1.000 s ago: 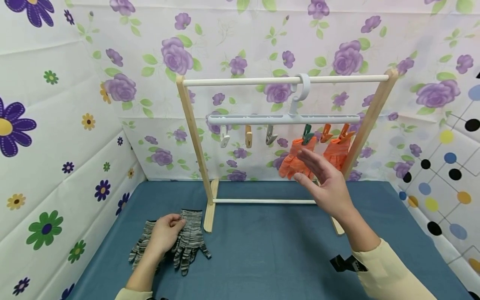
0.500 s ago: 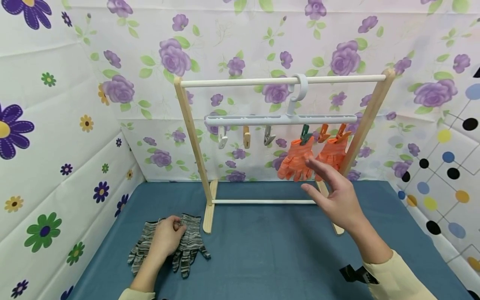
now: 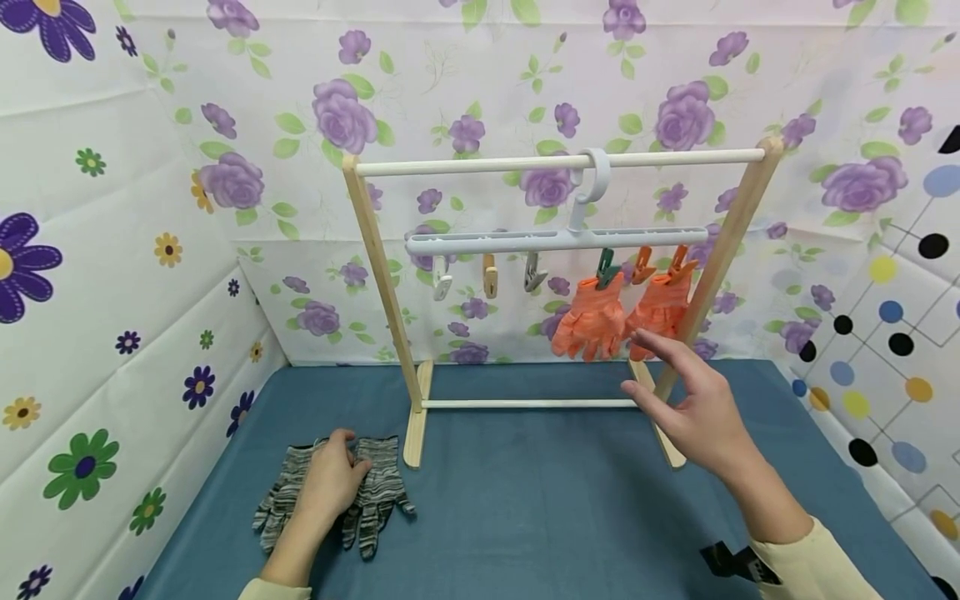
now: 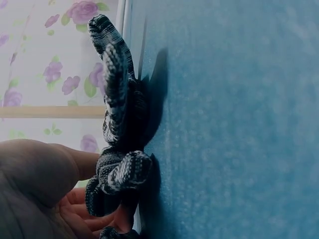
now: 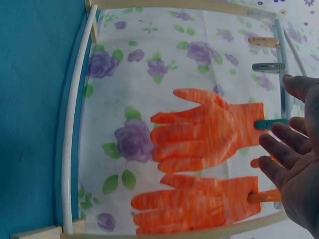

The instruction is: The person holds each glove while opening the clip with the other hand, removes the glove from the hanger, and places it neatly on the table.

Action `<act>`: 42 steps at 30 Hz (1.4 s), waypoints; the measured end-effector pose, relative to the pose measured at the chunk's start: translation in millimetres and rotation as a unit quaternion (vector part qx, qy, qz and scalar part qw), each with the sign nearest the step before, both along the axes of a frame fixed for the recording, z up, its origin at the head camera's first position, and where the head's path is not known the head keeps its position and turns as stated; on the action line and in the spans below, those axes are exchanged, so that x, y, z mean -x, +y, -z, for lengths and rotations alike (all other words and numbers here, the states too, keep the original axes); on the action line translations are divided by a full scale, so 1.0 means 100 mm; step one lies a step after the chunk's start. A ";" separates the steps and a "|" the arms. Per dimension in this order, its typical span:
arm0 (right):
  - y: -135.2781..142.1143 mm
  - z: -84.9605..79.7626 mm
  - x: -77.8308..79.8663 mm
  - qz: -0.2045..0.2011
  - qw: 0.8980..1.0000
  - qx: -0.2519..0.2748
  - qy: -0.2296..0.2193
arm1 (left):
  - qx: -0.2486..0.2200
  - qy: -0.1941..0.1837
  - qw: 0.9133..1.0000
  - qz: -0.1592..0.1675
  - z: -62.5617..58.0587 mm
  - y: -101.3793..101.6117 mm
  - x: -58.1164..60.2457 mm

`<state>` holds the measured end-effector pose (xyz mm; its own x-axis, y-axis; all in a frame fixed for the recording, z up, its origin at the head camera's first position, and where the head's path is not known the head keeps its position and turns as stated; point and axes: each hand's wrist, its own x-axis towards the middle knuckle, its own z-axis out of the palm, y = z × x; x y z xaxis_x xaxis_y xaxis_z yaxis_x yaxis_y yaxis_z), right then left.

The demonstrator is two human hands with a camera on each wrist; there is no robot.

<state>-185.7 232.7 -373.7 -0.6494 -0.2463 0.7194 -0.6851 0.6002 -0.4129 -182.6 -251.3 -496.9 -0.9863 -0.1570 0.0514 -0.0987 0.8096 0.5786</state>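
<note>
Nearest me, my left hand (image 3: 327, 479) is over the left grey glove (image 3: 281, 487) and the right grey glove (image 3: 381, 475), which lie side by side on the blue table (image 3: 517, 500). It touches the knit, but I cannot tell whether my fingers pinch it. If they caught both gloves, lifting could drag the second along; a loose hold could let one slip.

My right hand (image 3: 697, 408) is raised farther off, fingers straight and apart, holding nothing. It is near the hanging orange gloves (image 3: 591, 318); a careless sweep might knock them.

Beyond, the wooden rack (image 3: 384, 283) carries the hanger (image 3: 487, 242). Each orange glove hangs from a single clip, so a tug could free it. With both on the right, the hanger may tip or swing if bumped.
</note>
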 end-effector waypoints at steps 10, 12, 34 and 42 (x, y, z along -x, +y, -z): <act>0.21 0.11 -0.04 0.035 0.999 -0.035 -0.008 | 0.047 0.014 0.999 -0.005 -0.01 0.01 -0.02; 0.25 0.12 -0.05 0.044 0.998 -0.037 -0.006 | 0.059 0.017 0.998 -0.006 -0.02 0.02 -0.03; 0.59 0.14 -0.03 0.070 0.996 -0.046 0.019 | 0.070 0.106 0.991 0.034 -0.36 0.46 0.08; 0.62 0.09 -0.02 0.079 0.996 -0.047 0.016 | 0.032 0.118 0.990 0.064 -0.55 0.71 0.14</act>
